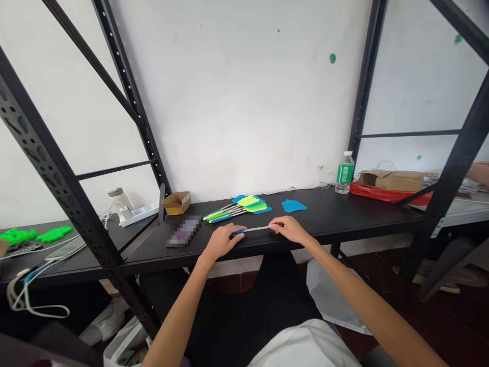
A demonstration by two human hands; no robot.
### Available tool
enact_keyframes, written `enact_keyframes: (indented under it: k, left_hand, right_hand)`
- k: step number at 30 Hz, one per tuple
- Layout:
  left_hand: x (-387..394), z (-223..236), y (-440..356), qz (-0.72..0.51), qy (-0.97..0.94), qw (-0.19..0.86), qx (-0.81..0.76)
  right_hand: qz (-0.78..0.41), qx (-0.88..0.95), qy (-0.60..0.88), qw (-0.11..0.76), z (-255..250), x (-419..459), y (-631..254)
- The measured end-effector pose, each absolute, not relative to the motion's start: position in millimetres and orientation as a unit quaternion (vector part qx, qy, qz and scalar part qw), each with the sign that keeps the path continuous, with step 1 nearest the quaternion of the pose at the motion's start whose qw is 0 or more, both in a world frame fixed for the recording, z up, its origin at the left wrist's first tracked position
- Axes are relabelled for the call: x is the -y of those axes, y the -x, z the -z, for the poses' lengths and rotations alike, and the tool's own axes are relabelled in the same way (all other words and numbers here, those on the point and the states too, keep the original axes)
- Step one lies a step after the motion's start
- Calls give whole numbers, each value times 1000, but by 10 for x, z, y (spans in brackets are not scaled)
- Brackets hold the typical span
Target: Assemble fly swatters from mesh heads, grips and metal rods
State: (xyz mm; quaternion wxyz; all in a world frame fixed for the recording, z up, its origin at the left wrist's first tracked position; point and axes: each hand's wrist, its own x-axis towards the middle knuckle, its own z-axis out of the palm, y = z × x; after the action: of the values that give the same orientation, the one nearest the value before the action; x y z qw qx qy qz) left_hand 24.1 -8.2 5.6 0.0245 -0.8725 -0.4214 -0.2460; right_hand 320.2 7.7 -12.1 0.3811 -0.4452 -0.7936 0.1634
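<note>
Both of my hands grip a thin metal rod with a blue grip (255, 229) just above the front of the black table (344, 214). My left hand (221, 242) is closed round the blue grip end. My right hand (290, 229) pinches the bare metal end. Behind the rod lies a bundle of fly swatters (239, 208) with green and blue heads. A loose blue swatter head (293, 206) lies to their right.
A phone (183, 232) and a small open cardboard box (176, 202) sit to the left. A power strip (137, 214), a water bottle (345, 173), a red tray with a box (389, 186) and black shelf posts (57, 178) surround the spot. Another person's hand (479, 172) shows at the far right.
</note>
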Motion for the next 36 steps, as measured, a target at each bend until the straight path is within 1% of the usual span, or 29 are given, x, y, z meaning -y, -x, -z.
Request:
enact_keyframes:
  k: [6,16,23,36]
  left_hand:
    - [5,6,-219,271,859,0,434]
    - [-82,63,-188,295,837,-24,461]
    - [-74,65,-183,298,839,-20,454]
    - [-66,53,-193,288,843,-20,455]
  right_hand:
    - [-192,787,440,387,146,-100,-3206]
    - [-310,714,398,485,232,-278,-3294]
    - [-303,692,417,505,258,-302,-3308]
    - [-249,712,464,464,197,-232,-3289]
